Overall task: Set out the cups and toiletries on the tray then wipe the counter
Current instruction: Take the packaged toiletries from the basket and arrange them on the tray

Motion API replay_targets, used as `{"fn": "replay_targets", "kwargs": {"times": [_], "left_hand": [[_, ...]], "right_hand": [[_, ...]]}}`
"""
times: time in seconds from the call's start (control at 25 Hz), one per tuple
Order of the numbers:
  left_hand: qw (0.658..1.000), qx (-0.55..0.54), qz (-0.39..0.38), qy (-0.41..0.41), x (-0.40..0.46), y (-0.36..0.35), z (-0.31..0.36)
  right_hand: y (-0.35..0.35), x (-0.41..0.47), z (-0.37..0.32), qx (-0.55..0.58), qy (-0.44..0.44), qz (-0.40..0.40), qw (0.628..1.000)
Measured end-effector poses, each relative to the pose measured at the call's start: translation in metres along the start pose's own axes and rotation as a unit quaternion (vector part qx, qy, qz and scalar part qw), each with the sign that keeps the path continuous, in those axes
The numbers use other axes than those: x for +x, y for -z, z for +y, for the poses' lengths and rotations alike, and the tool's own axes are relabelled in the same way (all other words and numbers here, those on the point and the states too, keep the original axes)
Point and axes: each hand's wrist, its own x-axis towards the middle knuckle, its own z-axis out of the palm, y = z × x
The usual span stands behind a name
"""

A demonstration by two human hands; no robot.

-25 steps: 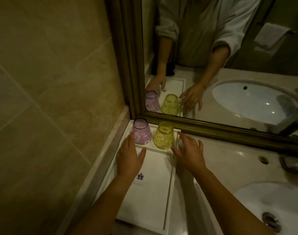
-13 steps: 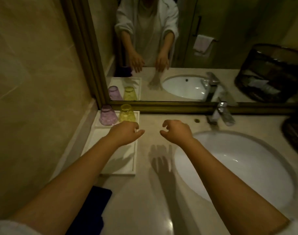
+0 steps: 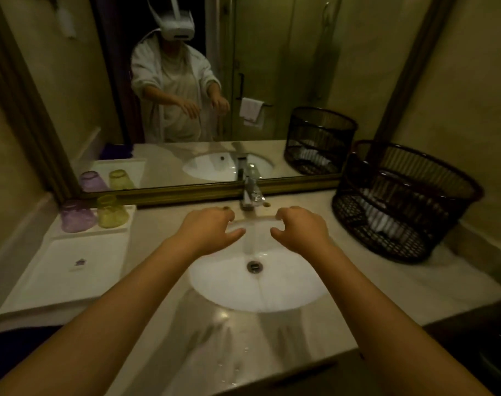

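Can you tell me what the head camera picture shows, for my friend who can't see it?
Two empty hands, the left hand and right hand, hover over a white sink. On the left, a purple cup and a yellow cup sit upside down on a white tray; a dark basket stands on the right.

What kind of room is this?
It looks like a bathroom, probably a hotel's. There is a white sink with a shiny faucet, a big mirror behind the counter, and two upside-down cups, the purple cup and the yellow cup, on a white tray.
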Motion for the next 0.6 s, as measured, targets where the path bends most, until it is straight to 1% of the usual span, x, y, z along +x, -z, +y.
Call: {"fn": "replay_targets", "kwargs": {"times": [0.08,0.16,0.28,0.44,0.6], "left_hand": [[1.0,-0.022,0.012,-0.015,-0.008,-0.016,0.06],[0.999,-0.037,0.011,-0.01,-0.015,-0.029,0.116],[0.999,-0.022,0.033,-0.025,-0.019,-0.042,0.188],[0.993,-0.038,0.092,-0.06,-0.012,-0.038,0.246],[0.993,-0.042,0.095,-0.058,0.0,-0.048,0.275]], "right_hand": [[0.013,-0.038,0.052,-0.005,-0.007,0.006,1.0],[0.024,-0.071,0.099,-0.011,-0.009,0.003,1.0],[0.039,-0.109,0.157,-0.017,-0.009,0.021,1.0],[0.049,-0.132,0.213,-0.018,0.003,0.085,0.996],[0.043,-0.138,0.252,-0.005,-0.001,0.1,0.995]]}}
